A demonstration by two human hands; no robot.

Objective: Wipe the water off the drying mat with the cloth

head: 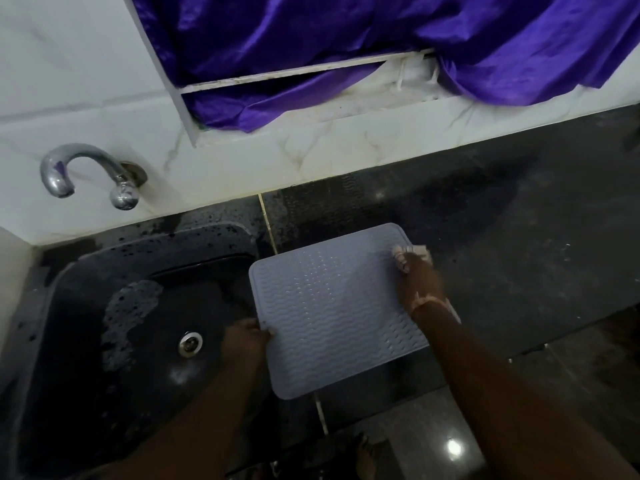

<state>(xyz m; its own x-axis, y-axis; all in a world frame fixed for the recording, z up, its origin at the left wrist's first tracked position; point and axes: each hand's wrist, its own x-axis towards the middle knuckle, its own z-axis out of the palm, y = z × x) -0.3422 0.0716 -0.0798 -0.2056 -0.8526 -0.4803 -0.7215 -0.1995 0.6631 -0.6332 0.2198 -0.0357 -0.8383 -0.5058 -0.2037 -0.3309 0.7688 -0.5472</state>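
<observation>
the grey ribbed drying mat (332, 306) lies flat on the dark stone desk (519, 237), just right of the black sink (104, 323), its near edge reaching out past the desk's front edge. the left hand (246, 339) sits at the mat's near-left edge, its grip closed on that edge with the thumb on top of the rim and the fingers tucked under. the right hand (420, 282) lies over the mat's right edge toward the far-right corner, pressing a pale cloth (420, 251) down; the cloth pokes out beyond the fingertips and shows again by the wrist. how tightly the fingers curl on the cloth i cannot tell, as the hand is blurred. small glints of water bead across the middle of the mat, between the two hands.

to the right of the mat the desk runs on bare and dark; behind it there is desk up to the white tiled wall (311, 157). a chrome tap (86, 174) juts from the wall over the sink, and a purple curtain (346, 46) hangs above.
</observation>
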